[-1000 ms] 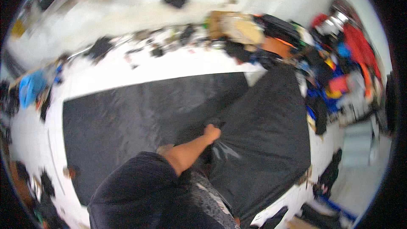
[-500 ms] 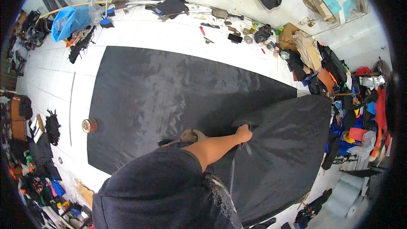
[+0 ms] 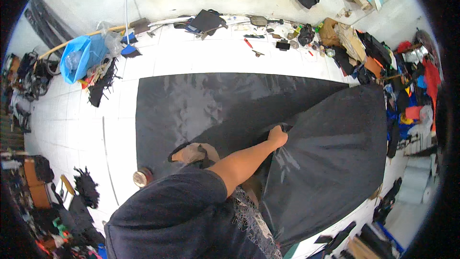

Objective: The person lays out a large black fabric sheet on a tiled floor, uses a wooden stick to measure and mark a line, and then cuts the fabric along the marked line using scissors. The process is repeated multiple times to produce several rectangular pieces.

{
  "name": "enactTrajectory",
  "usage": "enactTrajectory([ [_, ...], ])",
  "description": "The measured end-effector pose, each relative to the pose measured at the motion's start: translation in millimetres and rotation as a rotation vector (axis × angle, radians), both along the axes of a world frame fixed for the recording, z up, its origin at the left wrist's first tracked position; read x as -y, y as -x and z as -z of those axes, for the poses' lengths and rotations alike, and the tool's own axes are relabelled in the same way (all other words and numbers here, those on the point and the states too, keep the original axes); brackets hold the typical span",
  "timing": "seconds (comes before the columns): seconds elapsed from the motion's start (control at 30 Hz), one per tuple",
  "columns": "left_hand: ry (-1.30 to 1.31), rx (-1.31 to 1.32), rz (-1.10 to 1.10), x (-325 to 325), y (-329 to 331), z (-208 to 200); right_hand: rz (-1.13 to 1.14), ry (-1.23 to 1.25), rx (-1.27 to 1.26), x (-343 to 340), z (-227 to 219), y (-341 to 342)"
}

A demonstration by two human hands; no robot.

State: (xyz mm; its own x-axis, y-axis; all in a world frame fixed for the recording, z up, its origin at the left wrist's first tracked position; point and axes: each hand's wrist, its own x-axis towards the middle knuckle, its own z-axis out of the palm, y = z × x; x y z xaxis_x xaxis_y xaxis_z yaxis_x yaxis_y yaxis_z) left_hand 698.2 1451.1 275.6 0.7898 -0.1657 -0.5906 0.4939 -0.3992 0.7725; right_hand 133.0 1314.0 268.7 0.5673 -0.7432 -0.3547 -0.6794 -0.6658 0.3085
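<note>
A large black sheet (image 3: 211, 98) of smooth, slightly shiny material is spread over the floor. Its right part is a raised, folded-over flap (image 3: 335, 148), with creases fanning out from the grip. Reaching across to the right, my left hand (image 3: 278, 136) is closed in a fist on the edge of this flap, near the middle of the sheet. My right hand does not show; the flap or my body may hide it. A foot (image 3: 196, 153) rests on the sheet left of my forearm. By the sheet's lower left edge stands a short round tin-like object (image 3: 142, 177).
White floor tiles (image 3: 72, 115) surround the sheet. Along the far wall lie a phone-like black object (image 3: 282, 45), small tools and a blue bag (image 3: 79, 60). Piles of coloured fabric scraps (image 3: 412, 110) line the right side. A thin dark rod (image 3: 109, 158) lies at left.
The view has shifted, so the sheet's left edge and the tin-like object appear farther right. My left hand keeps its grip on the flap. More of the foot shows.
</note>
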Motion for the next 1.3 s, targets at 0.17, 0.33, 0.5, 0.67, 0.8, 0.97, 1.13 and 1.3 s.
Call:
enactTrajectory([
  [0.17, -0.031, 0.04, 0.02, -143.1, -9.3, 20.4, 0.315, 0.026, 0.033, -175.1, 3.4, -20.4],
  [0.33, -0.097, -0.005, 0.082, -261.2, 6.0, 3.2, 0.375, 0.029, 0.026, -302.9, -36.2, 12.3],
  [0.5, 0.005, -0.032, 0.016, -403.7, 39.0, -46.5, 0.514, -0.071, -0.081, -447.3, -90.6, 14.6],
  [0.67, 0.151, 0.015, -0.077, -526.6, 55.9, 5.2, 0.513, -0.178, -0.144, -556.9, -51.2, 52.9],
  [0.8, -0.013, 0.178, 0.056, -619.1, 87.0, 38.5, 0.507, -0.179, -0.068, -655.3, -9.7, 92.9],
  [0.97, 0.185, 0.143, 0.004, -768.8, 126.8, 28.1, 0.531, -0.24, 0.045, -793.1, 0.7, 107.4],
  [1.13, 0.127, 0.115, -0.089, -891.8, 140.9, 45.4, 0.528, -0.276, 0.166, -938.2, 36.0, 155.9],
  [1.3, 0.097, -0.001, -0.047, -1018.2, 143.1, 134.5, 0.781, -0.411, 0.164, -1016.2, 92.5, 168.6],
])
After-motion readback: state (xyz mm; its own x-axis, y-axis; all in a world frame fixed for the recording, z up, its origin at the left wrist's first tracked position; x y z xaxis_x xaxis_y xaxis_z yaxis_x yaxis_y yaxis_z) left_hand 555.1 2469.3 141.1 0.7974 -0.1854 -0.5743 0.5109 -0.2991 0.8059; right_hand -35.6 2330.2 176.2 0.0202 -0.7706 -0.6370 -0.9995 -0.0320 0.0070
